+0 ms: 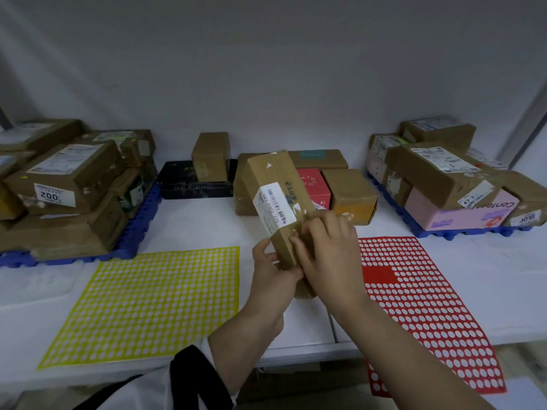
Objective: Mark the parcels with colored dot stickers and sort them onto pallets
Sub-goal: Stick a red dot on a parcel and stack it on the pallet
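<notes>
Parcel [278,202] long axis tilted up-away, label up; left hand [272,279], right hand [328,250] fingers curled round near end.

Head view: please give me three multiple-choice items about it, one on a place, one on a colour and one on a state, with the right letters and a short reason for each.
1. Where does the yellow sticker sheet lie, seen against the red sticker sheet?
A. to its left
B. to its right
C. on top of it

2. What colour is the pallet at the left?
A. green
B. blue
C. black

3. In what state is the long brown parcel?
A. lying flat on the red sticker sheet
B. stacked on the pallet
C. held up in both hands

Answers:
1 A: the yellow sheet is at the left and the red one at the right.
2 B: its blue rim shows under the load.
3 C: the left hand and the right hand hold its near end.
</notes>
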